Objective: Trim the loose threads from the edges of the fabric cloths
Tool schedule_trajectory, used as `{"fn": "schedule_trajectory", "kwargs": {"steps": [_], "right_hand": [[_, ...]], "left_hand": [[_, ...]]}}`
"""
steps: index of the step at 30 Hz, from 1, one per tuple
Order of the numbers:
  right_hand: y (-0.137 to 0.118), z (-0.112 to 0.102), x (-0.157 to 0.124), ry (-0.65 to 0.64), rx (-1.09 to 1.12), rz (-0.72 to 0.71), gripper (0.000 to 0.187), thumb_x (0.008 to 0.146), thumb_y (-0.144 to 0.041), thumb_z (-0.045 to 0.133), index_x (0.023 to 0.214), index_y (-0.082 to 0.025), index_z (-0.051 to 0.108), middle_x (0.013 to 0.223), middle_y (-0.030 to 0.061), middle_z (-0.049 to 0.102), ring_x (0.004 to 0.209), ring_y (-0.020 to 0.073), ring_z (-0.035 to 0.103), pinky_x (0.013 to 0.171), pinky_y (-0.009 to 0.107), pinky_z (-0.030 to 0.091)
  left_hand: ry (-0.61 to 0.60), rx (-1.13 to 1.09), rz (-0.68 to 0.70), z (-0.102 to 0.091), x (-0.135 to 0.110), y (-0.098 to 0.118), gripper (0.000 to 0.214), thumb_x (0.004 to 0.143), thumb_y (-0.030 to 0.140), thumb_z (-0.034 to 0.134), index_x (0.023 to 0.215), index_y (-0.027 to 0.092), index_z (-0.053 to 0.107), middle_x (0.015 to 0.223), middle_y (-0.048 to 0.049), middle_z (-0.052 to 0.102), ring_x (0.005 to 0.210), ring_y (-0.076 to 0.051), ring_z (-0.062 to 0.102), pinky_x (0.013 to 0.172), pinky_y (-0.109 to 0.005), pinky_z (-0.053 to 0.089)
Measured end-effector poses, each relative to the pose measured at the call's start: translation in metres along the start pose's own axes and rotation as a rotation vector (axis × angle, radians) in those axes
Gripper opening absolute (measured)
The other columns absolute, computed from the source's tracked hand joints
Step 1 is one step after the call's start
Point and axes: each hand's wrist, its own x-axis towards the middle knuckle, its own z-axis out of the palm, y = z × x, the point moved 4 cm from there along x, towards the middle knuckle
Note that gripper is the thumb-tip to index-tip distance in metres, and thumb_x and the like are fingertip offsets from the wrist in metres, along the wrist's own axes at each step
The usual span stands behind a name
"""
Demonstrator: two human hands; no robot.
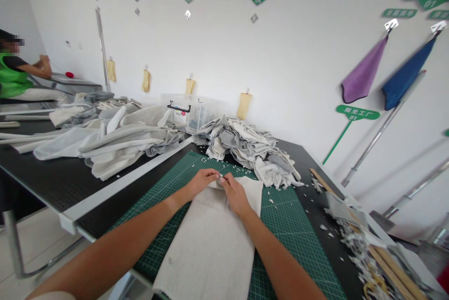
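Observation:
A long piece of off-white cloth [213, 244] lies lengthwise on the green cutting mat [291, 234], its near end running toward me. At its far edge my left hand [205, 182] pinches the cloth from the left. My right hand [235, 194] pinches the same edge right beside it, and the fingertips of both hands meet there. Between the fingertips a small pale bit shows, too small to make out. The cloth's far right corner spreads flat past my right hand.
Beyond the mat lies a heap of grey and white cloth pieces [242, 138]; more long cloths [129, 136] cover the left table. A clear plastic box [203, 115] stands behind. Scraps, wooden strips [396, 267] and yellow-handled scissors [375, 288] line the right edge. A person in green [16, 75] sits far left.

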Motion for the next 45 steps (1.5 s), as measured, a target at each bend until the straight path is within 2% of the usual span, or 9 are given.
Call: {"fn": "schedule_trajectory", "kwargs": {"steps": [8,17,24,33,39,45], "right_hand": [[-0.0015,-0.0016,-0.0005,0.002,0.003,-0.025,0.033,0.103,-0.052,0.032,0.096,-0.025,0.05,0.079,-0.0022,0.059,0.073,0.0172,0.058,0.066,0.024,0.033],[-0.0003,-0.0003,-0.0002,0.024,0.013,-0.018,0.034,0.103,-0.053,0.033,0.097,-0.025,0.051,0.08,-0.0022,0.061,0.073,0.0168,0.057,0.066,0.024,0.032],[-0.0008,-0.0003,-0.0001,0.025,0.009,-0.039,0.033,0.103,-0.052,0.034,0.096,-0.024,0.051,0.078,-0.0022,0.059,0.07,0.0166,0.056,0.065,0.024,0.032],[-0.0002,-0.0007,0.0003,0.031,0.023,-0.026,0.033,0.103,-0.052,0.034,0.096,-0.024,0.052,0.075,-0.003,0.057,0.07,0.0158,0.055,0.065,0.024,0.031],[-0.0017,-0.0006,-0.0009,0.02,0.026,-0.03,0.033,0.103,-0.052,0.033,0.097,-0.025,0.051,0.077,-0.0028,0.058,0.071,0.0161,0.055,0.065,0.024,0.032],[-0.0024,-0.001,-0.0013,0.015,0.004,-0.044,0.033,0.103,-0.051,0.032,0.094,-0.024,0.049,0.074,-0.0032,0.055,0.068,0.0162,0.054,0.063,0.024,0.032]], "left_hand": [[-0.012,-0.003,0.016,0.0002,-0.0001,-0.0016,0.031,0.083,0.041,0.066,0.095,0.013,0.075,0.091,-0.0054,0.073,0.084,-0.018,0.062,0.081,-0.028,0.045],[0.052,-0.006,0.012,-0.0018,0.0013,0.0008,0.033,0.08,0.043,0.067,0.091,0.013,0.074,0.086,-0.0047,0.071,0.081,-0.017,0.06,0.077,-0.028,0.044],[0.051,-0.01,0.006,-0.0024,0.0008,-0.0015,0.034,0.081,0.044,0.067,0.093,0.013,0.074,0.087,-0.0051,0.071,0.081,-0.017,0.06,0.075,-0.027,0.044],[0.046,-0.029,-0.004,-0.0001,-0.0025,0.0059,0.032,0.082,0.043,0.066,0.09,0.013,0.073,0.083,-0.0039,0.069,0.077,-0.016,0.058,0.072,-0.026,0.042],[0.001,0.002,0.042,0.0014,-0.0006,0.0032,0.029,0.083,0.041,0.066,0.089,0.013,0.074,0.085,-0.0042,0.07,0.08,-0.016,0.059,0.076,-0.026,0.043],[0.01,0.003,0.033,0.0007,0.0015,-0.003,0.032,0.083,0.042,0.066,0.093,0.013,0.074,0.088,-0.0048,0.071,0.081,-0.017,0.06,0.077,-0.026,0.044]]}}
